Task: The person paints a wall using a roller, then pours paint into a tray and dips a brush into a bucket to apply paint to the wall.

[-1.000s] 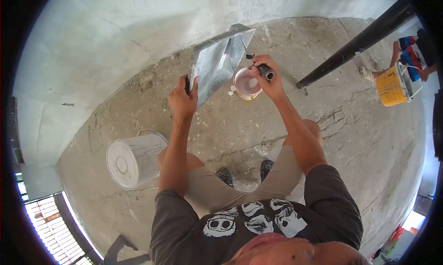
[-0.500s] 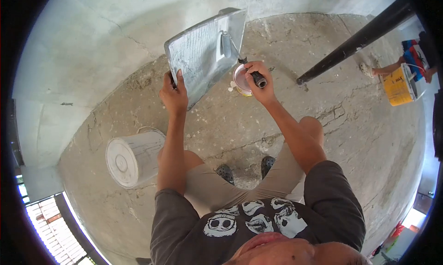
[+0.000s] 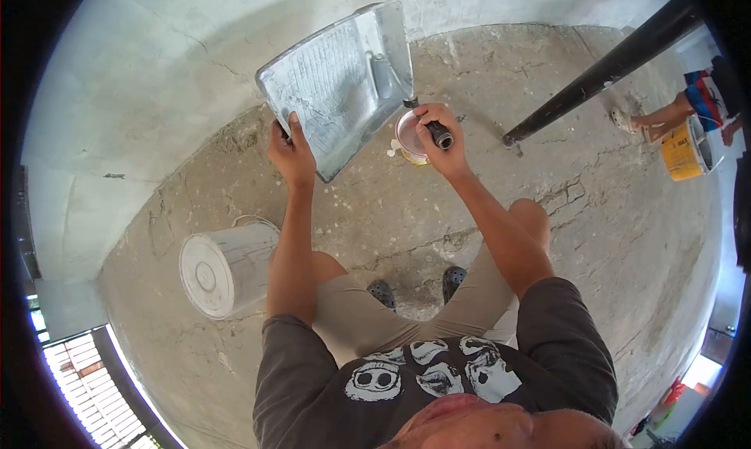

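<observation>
My left hand (image 3: 293, 156) grips the near edge of a grey paint tray (image 3: 321, 77), its thumb on the upper face. The tray is tilted and held off the floor, with wet-looking pale paint over its ribbed face. My right hand (image 3: 444, 145) is closed around the black handle of a paint roller (image 3: 382, 75). The roller's small head lies in the deeper right end of the tray. Below and partly behind my right hand, an open paint can (image 3: 408, 128) stands on the floor with pinkish-white residue inside.
A white bucket (image 3: 227, 269) lies on its side left of my knee. A black pole (image 3: 602, 70) slants up at the right. Farther right, another person's leg (image 3: 665, 116) shows beside a yellow bucket (image 3: 682, 156). The pale wall (image 3: 172, 81) rises close behind the tray.
The tray has shifted left and turned, showing more of its inner face. My right hand has barely moved. At the far right, the yellow bucket has moved slightly to the right.
</observation>
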Demonstrator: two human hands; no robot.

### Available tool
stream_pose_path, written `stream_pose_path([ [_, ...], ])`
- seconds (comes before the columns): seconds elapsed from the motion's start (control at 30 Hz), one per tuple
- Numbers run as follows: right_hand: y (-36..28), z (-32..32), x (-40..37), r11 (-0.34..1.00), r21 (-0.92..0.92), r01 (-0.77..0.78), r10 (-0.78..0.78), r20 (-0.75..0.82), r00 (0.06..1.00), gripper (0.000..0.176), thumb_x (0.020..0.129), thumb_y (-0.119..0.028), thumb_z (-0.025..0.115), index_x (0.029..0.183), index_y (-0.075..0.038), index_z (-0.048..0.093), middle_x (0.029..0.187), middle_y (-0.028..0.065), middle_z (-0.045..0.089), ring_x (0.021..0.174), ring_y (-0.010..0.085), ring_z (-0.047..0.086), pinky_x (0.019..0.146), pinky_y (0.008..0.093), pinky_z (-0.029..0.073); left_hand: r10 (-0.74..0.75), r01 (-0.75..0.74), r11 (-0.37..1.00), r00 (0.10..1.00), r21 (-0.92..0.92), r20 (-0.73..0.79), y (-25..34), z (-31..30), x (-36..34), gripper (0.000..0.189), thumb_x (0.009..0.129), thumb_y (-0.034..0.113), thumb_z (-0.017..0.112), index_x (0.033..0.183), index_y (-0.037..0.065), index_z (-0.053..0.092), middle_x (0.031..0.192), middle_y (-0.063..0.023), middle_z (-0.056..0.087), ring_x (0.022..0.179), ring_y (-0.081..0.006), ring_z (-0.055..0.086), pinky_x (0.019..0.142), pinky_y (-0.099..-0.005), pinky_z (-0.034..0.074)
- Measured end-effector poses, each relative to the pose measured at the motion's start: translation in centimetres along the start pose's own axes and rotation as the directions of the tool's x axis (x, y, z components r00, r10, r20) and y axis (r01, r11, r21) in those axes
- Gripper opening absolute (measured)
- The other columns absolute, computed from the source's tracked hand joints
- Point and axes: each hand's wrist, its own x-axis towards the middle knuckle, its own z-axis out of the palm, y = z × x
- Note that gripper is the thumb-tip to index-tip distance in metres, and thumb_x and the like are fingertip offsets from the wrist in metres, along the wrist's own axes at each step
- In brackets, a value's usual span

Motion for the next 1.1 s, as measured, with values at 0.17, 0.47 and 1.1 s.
stream_pose_path([
  [0.17,1.3,1.1,-1.1,0.999,0.053,0.003,-0.002,-0.015,1.000,0.018,0.076,0.010,0.060,0.088,-0.003,0.055,0.097,0.0114,0.060,0.081,0.0182,0.062,0.072,0.0297,0.048,0.018,-0.017,1.000,1.000,-0.023,0.026,0.8,-0.2,-0.4,0.030,0.093,0.026,0.058,0.086,-0.003,0.057,0.057,0.0019,0.046,0.048,-0.0023,0.033,0.042,-0.0222,0.026],
  [0.47,3.0,-0.2,0.1,0.995,0.071,-0.075,0.071,0.054,0.996,0.012,0.083,0.006,0.056,0.092,-0.001,0.052,0.107,0.0139,0.054,0.094,0.0216,0.060,0.084,0.0346,0.050,-0.059,0.065,0.992,0.997,-0.105,0.057,1.2,-0.2,-0.8,0.028,0.095,0.024,0.056,0.094,-0.004,0.056,0.071,-0.0008,0.052,0.062,-0.0054,0.041,0.052,-0.0225,0.033],
  [1.1,1.8,-4.6,2.7,0.917,-0.240,-0.320,0.396,0.431,0.811,0.061,0.073,-0.009,0.078,0.126,-0.011,0.048,0.128,0.0127,0.049,0.113,0.0199,0.052,0.089,0.0299,0.048,-0.113,0.115,0.993,0.992,-0.039,0.062,-0.3,-0.2,0.0,0.028,0.093,0.024,0.059,0.087,-0.003,0.057,0.054,0.0025,0.041,0.048,-0.0019,0.032,0.042,-0.0222,0.026],
])
